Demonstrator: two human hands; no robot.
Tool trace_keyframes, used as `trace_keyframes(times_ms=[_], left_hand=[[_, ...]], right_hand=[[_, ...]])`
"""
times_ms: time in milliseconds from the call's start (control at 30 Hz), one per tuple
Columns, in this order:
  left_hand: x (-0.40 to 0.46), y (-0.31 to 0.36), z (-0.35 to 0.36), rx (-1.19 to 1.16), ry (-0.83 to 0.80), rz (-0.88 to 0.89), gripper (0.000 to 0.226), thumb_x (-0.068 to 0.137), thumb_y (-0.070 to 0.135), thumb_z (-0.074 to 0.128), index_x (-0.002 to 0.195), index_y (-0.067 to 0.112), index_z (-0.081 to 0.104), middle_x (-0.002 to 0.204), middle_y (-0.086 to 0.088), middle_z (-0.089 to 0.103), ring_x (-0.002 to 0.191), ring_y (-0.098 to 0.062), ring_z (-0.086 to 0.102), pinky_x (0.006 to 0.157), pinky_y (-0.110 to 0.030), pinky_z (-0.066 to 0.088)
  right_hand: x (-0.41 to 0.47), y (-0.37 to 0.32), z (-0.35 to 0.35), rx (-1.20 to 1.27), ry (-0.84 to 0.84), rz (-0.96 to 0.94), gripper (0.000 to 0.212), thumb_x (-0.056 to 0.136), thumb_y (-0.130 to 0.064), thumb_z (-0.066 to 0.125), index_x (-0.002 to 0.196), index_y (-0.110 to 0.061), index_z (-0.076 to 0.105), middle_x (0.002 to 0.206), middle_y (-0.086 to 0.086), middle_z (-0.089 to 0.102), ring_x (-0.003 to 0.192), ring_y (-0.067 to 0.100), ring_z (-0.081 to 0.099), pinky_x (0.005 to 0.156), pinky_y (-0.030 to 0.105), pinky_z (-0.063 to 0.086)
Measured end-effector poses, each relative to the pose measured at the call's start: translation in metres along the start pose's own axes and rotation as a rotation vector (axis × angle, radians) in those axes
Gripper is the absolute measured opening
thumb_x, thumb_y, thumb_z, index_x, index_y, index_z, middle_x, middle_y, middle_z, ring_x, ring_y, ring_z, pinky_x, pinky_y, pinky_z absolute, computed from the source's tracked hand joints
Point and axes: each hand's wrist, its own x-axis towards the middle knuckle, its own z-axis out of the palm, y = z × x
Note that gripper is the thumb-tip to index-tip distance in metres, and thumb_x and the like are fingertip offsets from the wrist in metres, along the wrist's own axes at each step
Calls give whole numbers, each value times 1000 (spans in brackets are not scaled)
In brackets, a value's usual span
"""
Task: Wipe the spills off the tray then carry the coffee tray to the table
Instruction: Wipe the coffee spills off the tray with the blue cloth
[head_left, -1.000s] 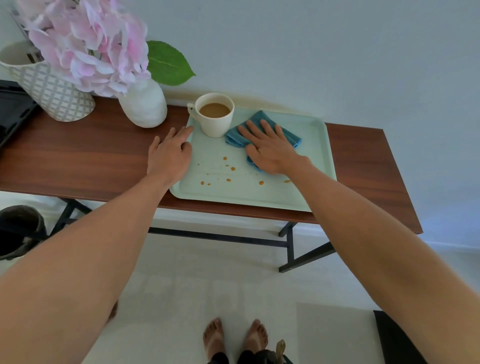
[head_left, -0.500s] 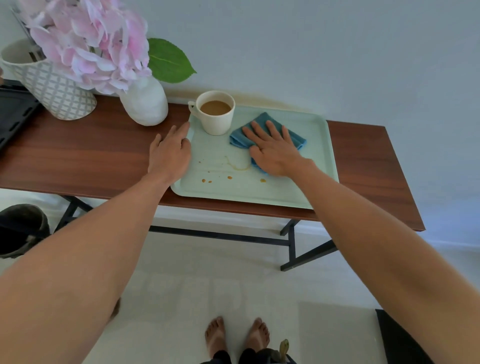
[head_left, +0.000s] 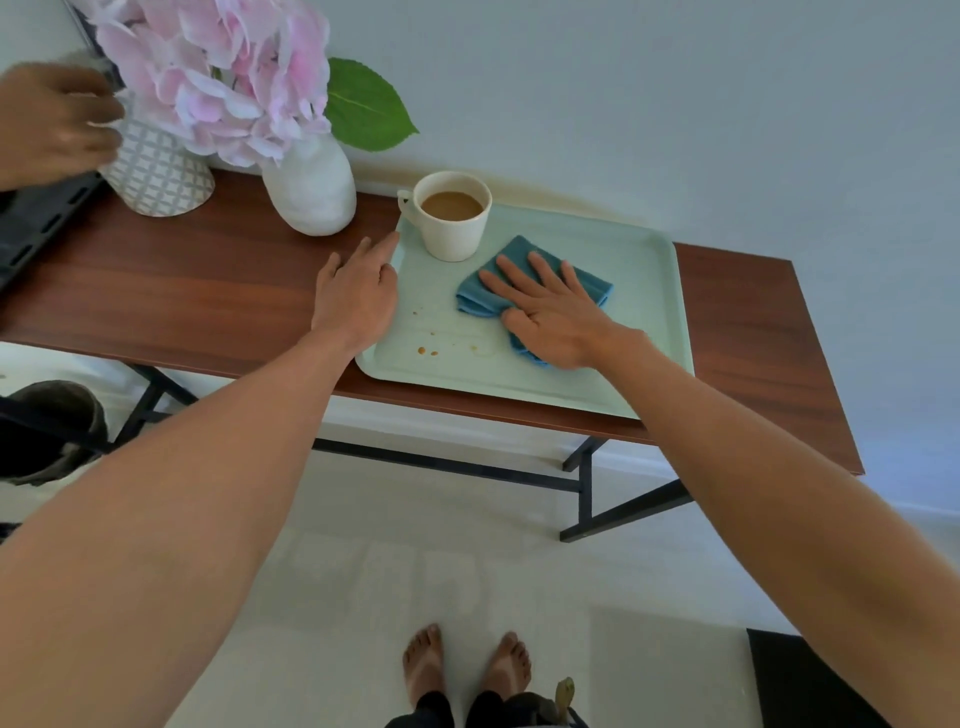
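A pale green tray (head_left: 644, 322) lies on a narrow wooden console (head_left: 182, 291). At the tray's far left corner stands a white cup of milky coffee (head_left: 453, 215). My right hand (head_left: 550, 312) presses flat on a folded blue cloth (head_left: 589, 283) in the middle of the tray. A few brown coffee drops (head_left: 427, 352) and a faint smear remain near the tray's front left. My left hand (head_left: 358, 291) rests flat on the tray's left rim, fingers spread, holding nothing.
A white vase (head_left: 311, 187) with pink flowers stands left of the cup. Beside it is a patterned pot (head_left: 156, 171), which another person's hand (head_left: 52, 124) touches at the far left. My bare feet (head_left: 467, 665) are on a pale floor below.
My right hand has wiped the cloth across the tray; most drops in the middle are gone. Another person's hand has come in at the far left by the patterned pot.
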Motion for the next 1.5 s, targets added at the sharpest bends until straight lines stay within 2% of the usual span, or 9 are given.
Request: trace_keyframes(times_ms=[233,500,633,767,967,1133,1267,1400,1500], left_hand=[[1,0,1,-7,13,-2,55,105,17,25,158,28,34,165,5,34,155,-9,17,126,-40,4],[4,-3,2,-30,-2,3,57,103,16,24,158,28,34,164,5,34,155,-11,17,126,-41,3],[7,-5,2,-43,-6,-18,58,102,16,24,158,28,35,165,2,34,155,-11,17,126,-39,1],[6,-5,3,-50,-19,-9,58,103,16,23,159,28,33,165,5,33,156,-10,15,127,-39,-1],[5,-3,2,-24,-22,-12,56,105,15,23,160,28,31,166,5,31,156,-9,13,127,-41,0],[6,-3,2,-18,-19,-24,56,104,16,24,159,27,32,166,4,32,156,-9,14,127,-39,0],[5,-4,2,-24,-18,-9,56,104,16,24,159,26,32,166,5,32,156,-10,15,127,-40,0],[4,-5,3,-27,-22,-11,56,104,18,23,159,28,31,166,8,31,156,-8,14,127,-40,0],[3,-4,3,-19,-29,-10,56,104,18,24,159,29,31,165,9,31,155,-7,13,127,-40,0]], right_hand=[[-23,-26,9,56,-102,-350,56,104,-43,14,160,-47,7,169,-15,-2,155,15,-14,122,42,-17],[4,-33,1,29,-43,-150,55,108,-39,16,162,-40,3,170,-9,-2,156,22,-9,124,47,-12],[8,-71,8,14,-51,-287,56,107,-38,18,162,-41,7,171,-9,1,156,22,-8,124,48,-12],[-24,-42,3,79,-146,-457,54,105,-39,18,159,-46,20,169,-17,8,155,12,-7,123,41,-15],[-14,-11,-8,79,-80,-218,53,108,-34,22,161,-41,17,170,-13,5,156,18,-5,125,47,-10],[-3,-68,8,37,-81,-349,54,108,-35,20,161,-41,14,170,-10,4,156,21,-7,124,49,-12],[-29,-50,3,184,-187,-463,54,105,-36,19,158,-42,26,168,-17,13,155,9,-5,123,37,-15],[-44,2,-11,238,-184,-341,55,102,-37,17,153,-45,36,167,-19,16,154,2,-2,124,35,-11],[-28,8,-11,205,-112,-216,53,106,-34,20,157,-44,28,169,-14,9,156,11,-5,125,43,-11]])
